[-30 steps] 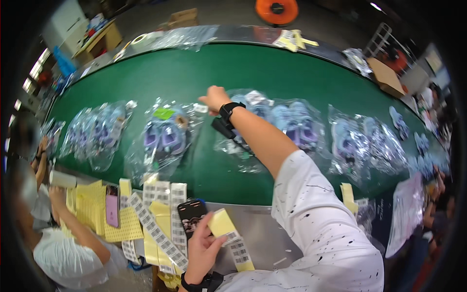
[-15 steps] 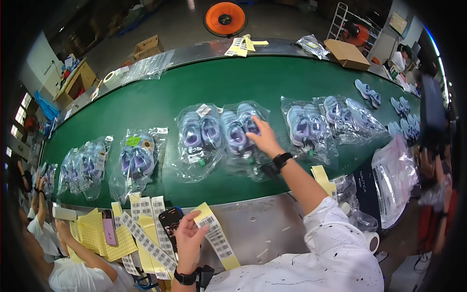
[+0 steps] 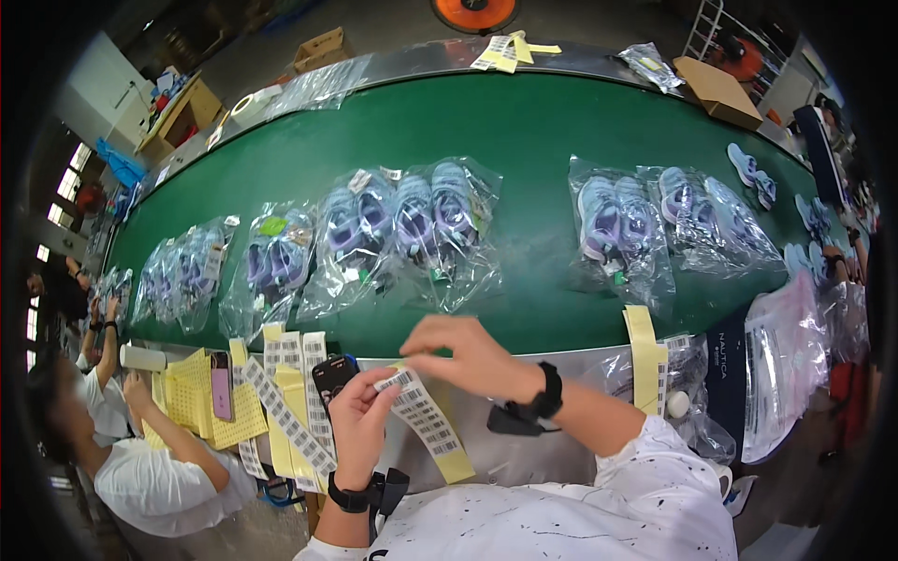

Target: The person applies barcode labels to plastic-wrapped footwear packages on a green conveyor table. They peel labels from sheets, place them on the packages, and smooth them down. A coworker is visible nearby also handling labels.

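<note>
Right hand [image 3: 472, 355] just drawn back from bagged shoes [image 3: 453, 208], upper centre | strip [image 3: 427, 423], lower centre, pinched by left hand [image 3: 360, 416] | right fingers half-curled, hold can't be told | work now centred on strip

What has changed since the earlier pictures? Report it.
The right hand has left the two middle bagged shoe pairs, which now sit closer, leftward, to the green-stickered bag, and drawn back to the label strip. The left hand still holds the strip; the black phone stays beside it.
</note>
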